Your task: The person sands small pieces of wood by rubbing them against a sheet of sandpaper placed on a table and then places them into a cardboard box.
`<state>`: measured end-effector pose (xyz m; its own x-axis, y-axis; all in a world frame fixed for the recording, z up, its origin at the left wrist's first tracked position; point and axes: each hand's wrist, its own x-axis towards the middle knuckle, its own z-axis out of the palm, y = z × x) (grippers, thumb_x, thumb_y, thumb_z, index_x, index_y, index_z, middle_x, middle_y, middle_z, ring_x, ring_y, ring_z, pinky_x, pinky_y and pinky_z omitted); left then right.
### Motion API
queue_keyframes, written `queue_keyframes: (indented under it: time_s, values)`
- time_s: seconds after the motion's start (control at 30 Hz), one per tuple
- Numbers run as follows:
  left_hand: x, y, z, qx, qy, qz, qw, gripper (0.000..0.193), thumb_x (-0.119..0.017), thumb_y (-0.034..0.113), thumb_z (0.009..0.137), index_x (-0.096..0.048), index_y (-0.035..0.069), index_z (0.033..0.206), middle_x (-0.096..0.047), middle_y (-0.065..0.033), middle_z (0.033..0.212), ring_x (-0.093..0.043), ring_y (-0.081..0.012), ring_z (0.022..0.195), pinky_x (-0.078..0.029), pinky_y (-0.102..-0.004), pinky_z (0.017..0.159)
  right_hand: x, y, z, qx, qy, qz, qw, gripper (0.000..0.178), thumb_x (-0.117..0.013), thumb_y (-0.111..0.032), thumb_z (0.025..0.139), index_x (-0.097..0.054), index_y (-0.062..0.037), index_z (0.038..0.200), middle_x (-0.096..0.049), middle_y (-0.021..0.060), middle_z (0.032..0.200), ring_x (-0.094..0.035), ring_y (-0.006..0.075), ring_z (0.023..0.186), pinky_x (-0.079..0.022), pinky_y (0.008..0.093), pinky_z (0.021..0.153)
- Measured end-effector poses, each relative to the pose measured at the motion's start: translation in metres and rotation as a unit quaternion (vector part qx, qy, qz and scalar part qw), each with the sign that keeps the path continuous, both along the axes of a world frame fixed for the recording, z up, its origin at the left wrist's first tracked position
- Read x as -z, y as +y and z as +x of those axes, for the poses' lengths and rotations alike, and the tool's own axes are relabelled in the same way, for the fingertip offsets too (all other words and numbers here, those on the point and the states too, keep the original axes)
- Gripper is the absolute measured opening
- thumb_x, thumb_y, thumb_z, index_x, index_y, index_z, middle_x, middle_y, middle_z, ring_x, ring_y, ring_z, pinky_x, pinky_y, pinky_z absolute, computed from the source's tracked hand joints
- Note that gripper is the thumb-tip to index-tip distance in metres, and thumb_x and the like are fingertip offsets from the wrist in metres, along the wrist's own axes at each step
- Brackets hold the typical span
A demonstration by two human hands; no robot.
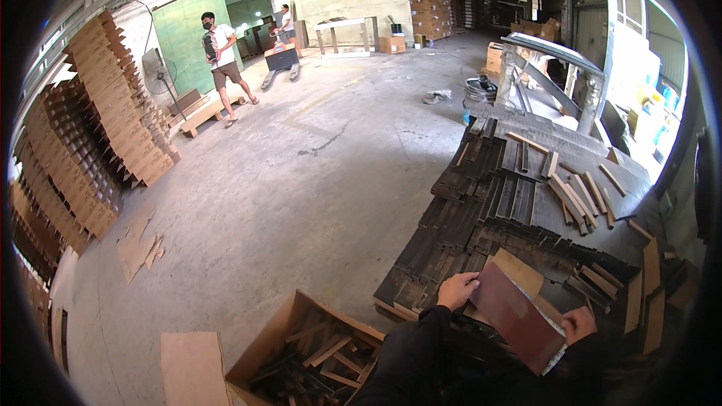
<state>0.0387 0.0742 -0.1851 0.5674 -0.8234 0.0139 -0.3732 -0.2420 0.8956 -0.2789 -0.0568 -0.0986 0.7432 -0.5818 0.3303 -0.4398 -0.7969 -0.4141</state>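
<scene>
My left hand (457, 291) pinches the upper left corner of a reddish-brown rectangular sheet (515, 319), flat and matte, with a ragged whitish right edge. At that right edge, my right hand (579, 325) is closed, its fingers curled against the pale border. The sheet is tilted over the work table, and I cannot make out what it is made of. Behind its top lies a tan piece of cardboard (519, 271). Dark wooden strips (444, 237) are stacked in rows just beyond my left hand.
Loose light-edged strips (579, 199) lie on the table's far right. An open cardboard box (259, 338) of wooden pieces stands on the floor at my left. Tall cardboard stacks (120, 98) line the left side. One person (222, 49) walks carrying something; another (287, 26) stands near a pallet jack.
</scene>
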Motion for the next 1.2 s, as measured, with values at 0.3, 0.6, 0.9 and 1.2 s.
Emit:
queue_keyframes:
  time_s: [0.3,0.6,0.9,1.2]
  values:
    - [-0.009,0.0,-0.001,-0.003,0.001,-0.019,1.0,0.032,-0.056,0.029,0.079,-0.061,0.013,0.106,-0.063,-0.0109,0.095,-0.059,-0.0292,0.088,-0.047,-0.0369,0.075,0.033,0.025,0.073,0.03,0.039,0.018,0.999,0.013,-0.065,-0.012,0.07,-0.059,-0.0051,0.079,-0.055,0.0138,0.077,-0.055,0.0322,0.071,-0.045,0.0399,0.063]
    - [-0.009,0.002,0.012,-0.018,-0.066,-0.036,0.997,0.027,-0.052,0.023,0.077,-0.064,0.01,0.097,-0.063,-0.0122,0.091,-0.06,-0.0307,0.085,-0.047,-0.0383,0.073,0.038,0.01,0.058,-0.014,0.091,0.094,0.991,0.015,-0.06,-0.024,0.076,-0.063,-0.0099,0.079,-0.059,0.0116,0.074,-0.058,0.0301,0.071,-0.046,0.0374,0.061]
    - [0.004,-0.013,-0.004,-0.015,0.074,-0.046,0.996,0.029,-0.059,0.019,0.077,-0.062,0.008,0.104,-0.066,-0.0112,0.087,-0.063,-0.0205,0.081,-0.045,-0.0288,0.072,0.03,0.008,0.126,0.078,0.091,0.093,0.988,0.021,-0.056,-0.026,0.078,-0.063,-0.009,0.087,-0.061,0.015,0.084,-0.057,0.0342,0.08,-0.046,0.0407,0.07]
    - [0.01,-0.006,0.008,0.003,0.044,-0.067,0.997,0.029,-0.059,0.019,0.077,-0.063,0.008,0.104,-0.065,-0.0145,0.088,-0.064,-0.0234,0.082,-0.046,-0.0312,0.073,0.039,0.032,0.129,0.047,0.006,0.041,0.998,0.016,-0.062,-0.021,0.073,-0.061,-0.0063,0.08,-0.061,0.0141,0.079,-0.059,0.0313,0.077,-0.048,0.0395,0.069]
